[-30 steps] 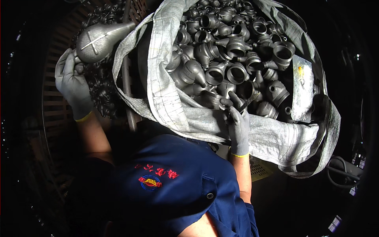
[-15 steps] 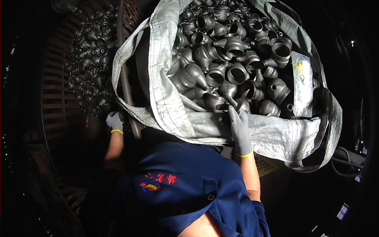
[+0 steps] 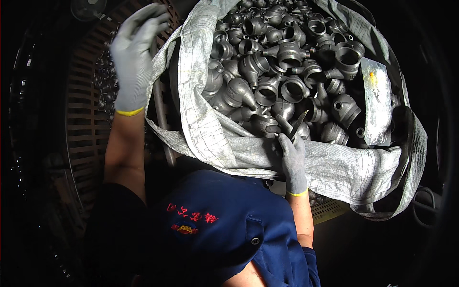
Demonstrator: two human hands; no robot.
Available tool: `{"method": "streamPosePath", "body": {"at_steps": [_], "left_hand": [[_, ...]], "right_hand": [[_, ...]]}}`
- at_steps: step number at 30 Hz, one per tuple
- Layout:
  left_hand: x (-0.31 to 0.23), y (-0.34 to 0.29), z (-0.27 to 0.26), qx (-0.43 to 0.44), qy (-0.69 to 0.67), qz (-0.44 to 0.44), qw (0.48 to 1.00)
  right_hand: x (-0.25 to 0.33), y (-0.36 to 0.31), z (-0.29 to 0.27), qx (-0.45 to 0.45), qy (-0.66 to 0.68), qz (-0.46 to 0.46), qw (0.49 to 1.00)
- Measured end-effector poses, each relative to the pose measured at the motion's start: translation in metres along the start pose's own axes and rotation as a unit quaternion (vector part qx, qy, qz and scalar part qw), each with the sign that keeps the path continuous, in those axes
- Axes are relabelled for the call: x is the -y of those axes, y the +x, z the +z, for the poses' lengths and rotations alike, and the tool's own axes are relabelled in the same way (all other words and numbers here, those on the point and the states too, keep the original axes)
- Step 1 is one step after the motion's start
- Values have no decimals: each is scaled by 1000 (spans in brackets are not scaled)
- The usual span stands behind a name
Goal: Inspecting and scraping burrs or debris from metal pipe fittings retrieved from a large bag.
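Note:
My left hand (image 3: 131, 60), in a grey glove with a yellow cuff, is raised at the upper left, beside the sack's edge. Its fingers are loosely bent and apart, with no object visible in them. My right hand (image 3: 292, 160), gloved alike, rests at the near rim of a white woven sack (image 3: 339, 167). It is closed on a dark hand tool (image 3: 299, 123) with a narrow pointed end; the rest of the tool is partly hidden. Grey metal pipe fittings (image 3: 292, 89), short and bulbous with open round ends, fill the sack just beyond that hand.
On the left stands a slatted rusty-brown metal crate (image 3: 79, 117) holding more small fittings (image 3: 106, 79). A metal bar (image 3: 165, 122) runs between crate and sack. A pale rectangular plate (image 3: 376, 103) lies at the sack's right side. Fabric straps (image 3: 413, 158) loop around the sack.
My left hand has risen from low beside the crate to the upper left, nearer the camera. My right hand stays at the sack's rim with the tool. The view has shifted slightly.

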State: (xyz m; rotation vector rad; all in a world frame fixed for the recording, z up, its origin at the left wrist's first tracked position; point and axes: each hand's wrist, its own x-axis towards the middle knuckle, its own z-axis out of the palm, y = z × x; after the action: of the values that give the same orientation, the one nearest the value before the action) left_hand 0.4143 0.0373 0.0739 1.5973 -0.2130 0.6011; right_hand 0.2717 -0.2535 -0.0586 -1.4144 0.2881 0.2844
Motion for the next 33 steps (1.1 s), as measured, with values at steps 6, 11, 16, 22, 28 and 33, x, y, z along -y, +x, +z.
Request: {"method": "streamPosePath", "body": {"at_steps": [6,11,16,22,28,33], "left_hand": [[140,-15,92,385,387,-59,836],[236,-28,48,440,544,-160,696],[228,-38,47,533,538,-79,648],[194,-37,43,558,571,30,601],[101,-10,42,521,412,52,746],[42,-16,33,430,185,-189,863]], "right_hand": [[-2,1,-5,44,62,3,997],[-7,3,-10,63,86,-14,994],[-6,7,-14,75,104,-8,992],[-6,9,-15,70,161,6,985],[-9,10,-13,53,166,15,985],[-8,15,-10,-1,134,-16,991]]}}
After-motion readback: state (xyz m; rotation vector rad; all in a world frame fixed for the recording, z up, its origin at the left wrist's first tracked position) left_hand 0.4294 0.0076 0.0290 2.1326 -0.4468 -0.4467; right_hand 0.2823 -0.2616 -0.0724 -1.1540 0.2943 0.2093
